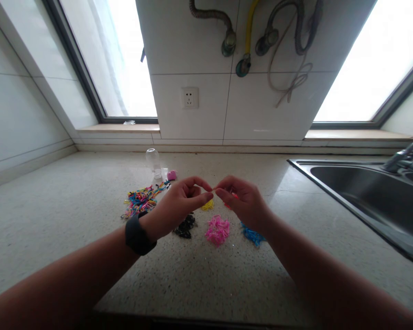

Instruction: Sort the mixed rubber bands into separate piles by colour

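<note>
My left hand [189, 196], with a dark watch on its wrist, is closed in a pinch of thumb and forefinger. My right hand [242, 199] pinches too, its fingertips meeting the left ones above the counter. Whatever sits between the fingertips is too small to make out. Below and around the hands lie piles of small rubber bands: black bands [185, 228], pink bands [218, 230], blue bands [253, 235] and yellow bands [208, 205]. Red bands [234, 197] are partly hidden behind my right hand. A mixed-colour pile [141, 200] spreads left of my left hand.
Behind the mixed pile stands a clear bottle [153, 161], seemingly upside down, with a small pink object [172, 175] beside it. A steel sink [371, 192] with a faucet [406, 153] is set into the counter [199, 284] on the right. A tiled wall with hoses rises behind.
</note>
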Demonstrator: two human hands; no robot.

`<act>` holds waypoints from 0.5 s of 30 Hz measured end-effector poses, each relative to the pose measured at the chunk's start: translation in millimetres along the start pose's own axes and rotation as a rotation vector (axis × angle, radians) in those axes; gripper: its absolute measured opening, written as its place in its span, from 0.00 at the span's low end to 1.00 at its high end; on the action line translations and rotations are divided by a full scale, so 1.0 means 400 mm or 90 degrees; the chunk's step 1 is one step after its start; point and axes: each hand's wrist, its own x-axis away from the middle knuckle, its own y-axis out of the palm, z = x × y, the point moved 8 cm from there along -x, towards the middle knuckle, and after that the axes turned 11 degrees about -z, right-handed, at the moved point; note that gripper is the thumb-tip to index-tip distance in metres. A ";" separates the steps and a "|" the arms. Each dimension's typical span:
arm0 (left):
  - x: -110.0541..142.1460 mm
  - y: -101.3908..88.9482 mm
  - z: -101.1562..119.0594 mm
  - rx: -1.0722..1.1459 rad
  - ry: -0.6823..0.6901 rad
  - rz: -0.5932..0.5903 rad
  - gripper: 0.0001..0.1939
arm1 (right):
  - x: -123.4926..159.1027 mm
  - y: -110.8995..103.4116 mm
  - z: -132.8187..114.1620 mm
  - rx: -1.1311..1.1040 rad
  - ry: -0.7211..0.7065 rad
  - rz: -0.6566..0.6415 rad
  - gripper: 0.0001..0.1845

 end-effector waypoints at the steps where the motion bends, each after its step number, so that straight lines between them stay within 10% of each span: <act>1: -0.001 -0.006 -0.003 -0.006 0.002 0.005 0.13 | -0.001 -0.002 0.005 0.001 0.005 0.002 0.10; 15: -0.041 -0.139 -0.164 -0.426 -0.098 0.049 0.15 | -0.015 -0.022 0.041 0.108 0.049 0.005 0.12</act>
